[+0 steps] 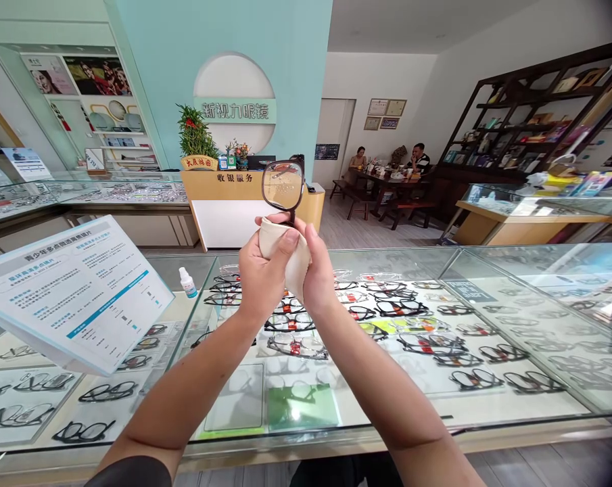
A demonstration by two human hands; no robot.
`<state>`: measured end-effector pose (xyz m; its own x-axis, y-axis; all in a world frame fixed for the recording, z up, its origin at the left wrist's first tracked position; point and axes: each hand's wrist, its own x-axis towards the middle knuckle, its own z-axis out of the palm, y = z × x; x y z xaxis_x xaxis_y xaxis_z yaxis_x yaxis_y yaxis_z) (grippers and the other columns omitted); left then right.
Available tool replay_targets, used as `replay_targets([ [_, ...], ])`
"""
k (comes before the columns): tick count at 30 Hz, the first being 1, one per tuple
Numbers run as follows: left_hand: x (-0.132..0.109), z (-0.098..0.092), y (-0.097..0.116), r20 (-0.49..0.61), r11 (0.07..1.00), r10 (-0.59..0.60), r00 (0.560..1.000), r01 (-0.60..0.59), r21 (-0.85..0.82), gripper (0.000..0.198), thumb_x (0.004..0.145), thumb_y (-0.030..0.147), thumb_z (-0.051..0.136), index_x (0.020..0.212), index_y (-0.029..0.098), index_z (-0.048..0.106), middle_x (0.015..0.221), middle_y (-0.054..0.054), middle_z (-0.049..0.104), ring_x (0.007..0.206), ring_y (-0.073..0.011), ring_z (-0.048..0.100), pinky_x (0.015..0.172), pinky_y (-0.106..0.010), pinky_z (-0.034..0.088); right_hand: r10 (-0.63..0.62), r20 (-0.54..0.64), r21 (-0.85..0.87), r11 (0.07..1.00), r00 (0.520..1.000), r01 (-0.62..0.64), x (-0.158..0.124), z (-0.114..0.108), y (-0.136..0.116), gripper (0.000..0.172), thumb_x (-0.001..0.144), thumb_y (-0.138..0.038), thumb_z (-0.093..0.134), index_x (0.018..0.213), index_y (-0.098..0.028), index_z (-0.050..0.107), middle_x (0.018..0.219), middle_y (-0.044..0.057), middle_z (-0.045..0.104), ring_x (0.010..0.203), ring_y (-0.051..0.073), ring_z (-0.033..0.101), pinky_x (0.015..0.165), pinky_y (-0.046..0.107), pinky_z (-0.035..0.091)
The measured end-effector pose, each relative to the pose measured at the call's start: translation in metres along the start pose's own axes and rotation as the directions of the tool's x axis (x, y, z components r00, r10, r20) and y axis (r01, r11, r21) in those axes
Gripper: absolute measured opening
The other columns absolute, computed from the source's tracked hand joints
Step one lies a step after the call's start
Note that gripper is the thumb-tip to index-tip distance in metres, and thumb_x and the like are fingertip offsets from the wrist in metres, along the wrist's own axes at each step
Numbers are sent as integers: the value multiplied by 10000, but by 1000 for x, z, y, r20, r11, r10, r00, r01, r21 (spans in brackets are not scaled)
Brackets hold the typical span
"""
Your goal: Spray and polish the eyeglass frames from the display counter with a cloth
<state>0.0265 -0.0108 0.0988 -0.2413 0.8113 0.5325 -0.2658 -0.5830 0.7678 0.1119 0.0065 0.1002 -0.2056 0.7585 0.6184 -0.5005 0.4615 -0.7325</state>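
Held up above the glass counter is a pair of dark-framed eyeglasses, one lens standing upright over my hands and the lower part hidden. A cream cleaning cloth wraps that lower part. My left hand is closed on the cloth and the eyeglasses, its thumb pressing the cloth's front. On the other side my right hand curls round the cloth's edge and the back of the frame. Small droplets or specks show on the visible lens.
The glass display counter holds rows of eyeglasses. A small white spray bottle and a large printed card stand at the left. Beyond are a reception desk and two people at a wooden table.
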Motion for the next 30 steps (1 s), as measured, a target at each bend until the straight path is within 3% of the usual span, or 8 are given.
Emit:
replay_targets([
  [5, -2, 1, 0, -62, 999, 41, 997, -40, 17, 469, 892, 635, 887, 1117, 229, 815, 1077, -47, 812, 950, -180, 742, 820, -267, 568, 1, -19, -25, 1000, 1000, -2, -3, 3, 1, 544, 1001, -756, 610, 1215, -299, 812, 1375, 59, 819, 1447, 314, 693, 1271, 474, 558],
  [12, -2, -1, 0, -68, 992, 86, 994, -79, 93, 516, 954, 752, 758, 1085, 256, 816, 1014, -41, 801, 961, -207, 731, 783, -285, 548, 7, -44, -25, 1000, 999, -8, -3, 5, -2, 507, 979, -723, 651, 1164, -281, 816, 1289, 77, 836, 1401, 336, 713, 1139, 459, 645],
  [17, 7, -7, -4, 119, 999, -4, 993, 0, 33, 563, 948, 774, 750, 1073, 228, 799, 930, -39, 764, 918, -202, 705, 801, -287, 549, 13, -174, 15, 1000, 985, -10, 3, 0, -4, 399, 971, -639, 669, 1073, -277, 802, 1219, 64, 849, 1380, 332, 721, 1119, 468, 656],
  [22, 16, -15, -1, 331, 995, -97, 939, 89, 40, 548, 908, 737, 817, 956, 194, 759, 890, -46, 729, 884, -213, 662, 788, -298, 534, -7, -212, 40, 999, 977, 15, 9, -9, -7, 342, 990, -595, 667, 1020, -281, 798, 1223, 60, 861, 1312, 325, 761, 1146, 498, 642],
  [25, 18, -18, 8, 395, 990, -142, 908, 121, 77, 547, 864, 708, 873, 967, 182, 765, 897, -54, 729, 853, -216, 645, 784, -311, 534, 1, -215, 28, 1000, 977, 5, 10, -14, -7, 365, 992, -617, 662, 1050, -283, 799, 1231, 59, 864, 1275, 324, 775, 1159, 512, 631],
  [30, 19, -18, 12, 430, 990, -112, 896, 63, 127, 552, 858, 578, 925, 1197, 165, 786, 1024, -69, 778, 911, -220, 694, 824, -300, 564, -16, -194, 99, 994, 981, 36, 10, -16, -5, 310, 1000, -572, 702, 1025, -284, 812, 1180, 51, 874, 1193, 311, 805, 1097, 490, 656],
])
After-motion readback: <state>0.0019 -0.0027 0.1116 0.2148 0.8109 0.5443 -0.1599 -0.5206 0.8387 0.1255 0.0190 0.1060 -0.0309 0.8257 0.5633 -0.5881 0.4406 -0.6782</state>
